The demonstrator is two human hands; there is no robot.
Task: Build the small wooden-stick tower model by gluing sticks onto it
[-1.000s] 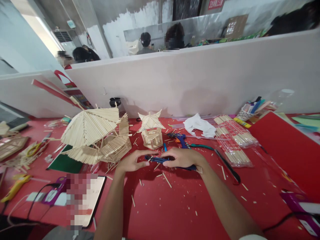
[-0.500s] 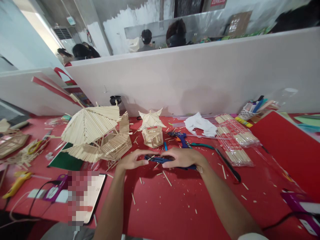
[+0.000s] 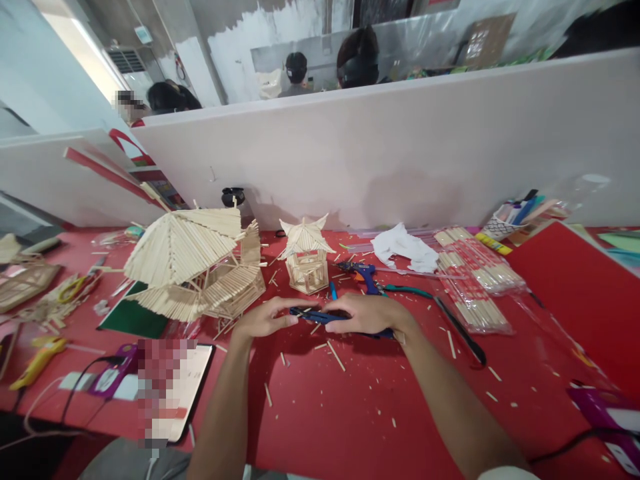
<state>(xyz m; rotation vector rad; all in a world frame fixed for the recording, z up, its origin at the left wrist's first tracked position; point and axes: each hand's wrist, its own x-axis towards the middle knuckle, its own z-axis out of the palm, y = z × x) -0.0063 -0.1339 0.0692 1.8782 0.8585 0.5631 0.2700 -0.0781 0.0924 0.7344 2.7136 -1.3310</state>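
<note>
My right hand is closed over the handles of a blue cutting tool that rests just above the red table. My left hand meets it from the left, fingers pinched at the tool's jaws on something too small to make out. Just behind the hands stands a small stick pavilion model. A much larger stick house model sits to the left. Loose stick offcuts lie scattered under and around the hands.
A blue glue gun, white cloth and packs of wooden sticks lie at the back right. A tablet, purple device and yellow tool lie front left. A white partition backs the table; people sit beyond.
Both hands stay together on the blue tool with hardly any movement. The view has tilted slightly, shifting the scene a little.
</note>
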